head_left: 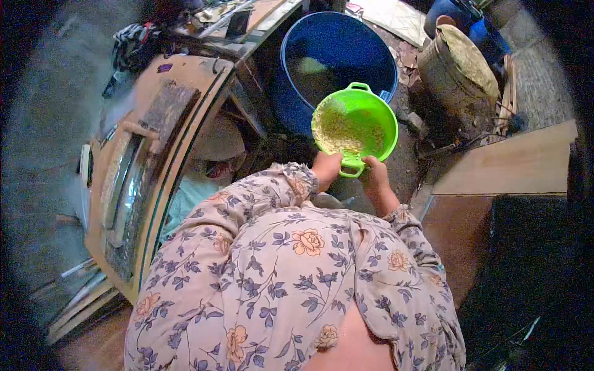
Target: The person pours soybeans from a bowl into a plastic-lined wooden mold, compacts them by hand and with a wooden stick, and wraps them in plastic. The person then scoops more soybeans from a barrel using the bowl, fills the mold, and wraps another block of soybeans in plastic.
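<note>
Both hands hold a bright green plastic basin (pixel 388 127) with a loop handle at its far and near sides. Pale, loose grain-like bits (pixel 340 128) lie in it, heaped mostly to the left; their exact kind is too small to tell. My left hand (pixel 326 170) grips the near rim just left of the near handle. On the other side of that handle, my right hand (pixel 377 179) has its thumb over the rim, its other fingers hidden below. Just beyond the basin stands a large blue drum (pixel 288 93) with an open top, a pale patch showing inside.
To the left is a wooden table (pixel 176 71) with a wooden-framed piece on top. A stuffed sack (pixel 458 68) stands at the back right, near blue containers (pixel 447 15). Wooden boards (pixel 507 161) lie on the right, beside a dark surface (pixel 526 260).
</note>
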Demonstrator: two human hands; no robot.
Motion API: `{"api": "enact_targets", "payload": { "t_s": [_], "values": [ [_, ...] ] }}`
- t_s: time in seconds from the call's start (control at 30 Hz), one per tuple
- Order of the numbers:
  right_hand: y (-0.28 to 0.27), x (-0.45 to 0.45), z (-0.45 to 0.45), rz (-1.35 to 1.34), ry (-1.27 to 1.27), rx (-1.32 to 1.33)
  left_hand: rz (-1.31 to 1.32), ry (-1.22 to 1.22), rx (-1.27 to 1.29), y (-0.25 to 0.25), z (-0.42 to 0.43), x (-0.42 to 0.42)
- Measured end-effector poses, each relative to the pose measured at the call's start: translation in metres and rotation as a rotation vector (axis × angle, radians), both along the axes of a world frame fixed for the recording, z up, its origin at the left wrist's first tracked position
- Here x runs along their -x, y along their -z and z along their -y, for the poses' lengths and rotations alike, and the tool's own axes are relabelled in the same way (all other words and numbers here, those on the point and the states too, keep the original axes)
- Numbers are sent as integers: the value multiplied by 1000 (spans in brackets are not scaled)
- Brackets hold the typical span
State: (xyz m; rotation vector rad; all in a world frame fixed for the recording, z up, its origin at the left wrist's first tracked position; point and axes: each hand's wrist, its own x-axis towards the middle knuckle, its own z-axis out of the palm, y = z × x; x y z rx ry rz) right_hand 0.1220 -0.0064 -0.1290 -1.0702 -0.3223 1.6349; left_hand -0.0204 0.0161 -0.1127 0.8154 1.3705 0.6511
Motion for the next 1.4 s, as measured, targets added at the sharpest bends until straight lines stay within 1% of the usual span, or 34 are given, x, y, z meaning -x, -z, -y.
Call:
{"api": "enact_targets", "payload": {
  "t_s": [0.03,0.07,0.1,0.13,0.17,0.2,0.23,0.27,0.3,0.37,0.4,0.43,0.47,0.5,0.53,0.57,0.6,0.63,0.67,0.7,0.73,0.77,0.83,0.87,0.9,0.97,1.0,1.07,1.1,1.13,1.2,1.3,1.37,1.4],
  "values": [
    [-11,3,7,98,7,62,-35,-63,-40,-6,4,0],
    [-8,3,5,89,15,63,-74,-124,-84,-11,3,2],
    [-5,-8,1,58,36,-56,-74,-118,-75,-12,-1,0],
    [-3,-16,-3,33,57,-173,-92,-25,-4,-12,-10,4],
    [-5,-27,-10,41,63,-157,-109,69,71,-14,-22,6],
    [-10,-38,-8,-76,-15,-159,-120,90,87,-26,-21,3],
    [-22,-50,-17,-136,-82,-113,-120,100,106,-24,-32,-1],
    [-27,-54,-30,-84,-104,-172,-93,112,125,-19,-51,-6],
    [-23,-53,-40,-78,-100,-169,-61,120,140,-17,-62,-3],
    [-13,-52,-67,-61,-107,-80,-7,132,196,-18,-87,12],
    [-9,-51,-81,-57,-116,-65,35,288,239,-20,-102,23],
    [-12,-64,-84,-79,-142,-56,51,405,271,-35,-95,19],
    [-7,-55,-111,-69,-122,-32,-144,331,201,-26,-121,35],
    [-8,-49,-134,-64,-126,-13,-264,268,72,-13,-147,54],
    [-9,-43,-156,124,-76,45,-654,229,-251,18,-174,74],
    [-7,-41,-178,310,-30,101,-653,167,-417,-7,-191,84],
    [22,-39,-201,398,66,43,-885,140,-536,-23,-210,91],
    [59,-42,-225,399,60,62,-1009,57,-604,-11,-231,104],
    [95,-63,-236,669,-15,-35,-1104,-5,-543,-12,-228,102],
    [101,-58,-253,940,-33,-148,-1118,-3,-572,-9,-247,112],
    [86,-56,-268,1056,-148,-48,-1168,-32,-593,2,-260,118],
    [113,-56,-288,1151,-204,-18,-1214,-65,-616,15,-277,119],
    [115,-40,-317,1306,-321,26,-1179,-122,-612,25,-295,117],
    [134,-37,-333,1252,-415,40,-1152,-172,-613,30,-297,115],
    [154,-37,-342,1274,-487,41,-1177,-219,-627,29,-286,105],
    [196,-19,-367,1318,-543,37,-1191,-228,-609,25,-286,102],
    [216,-14,-377,1306,-569,33,-1210,-206,-654,28,-287,100],
    [252,4,-402,1351,-620,84,-1209,-219,-611,25,-287,99],
    [257,16,-412,1408,-613,184,-1184,-216,-582,24,-287,98],
    [270,25,-425,1387,-664,232,-1204,-226,-565,26,-287,99],
    [295,42,-449,1217,-824,280,-1161,-184,-593,24,-286,99],
    [327,71,-476,990,-1003,282,-1138,-168,-566,22,-288,93],
    [336,105,-466,945,-1069,235,-1155,-197,-500,24,-287,94],
    [335,124,-458,935,-1099,203,-1172,-179,-512,24,-287,95]
  ]
}}
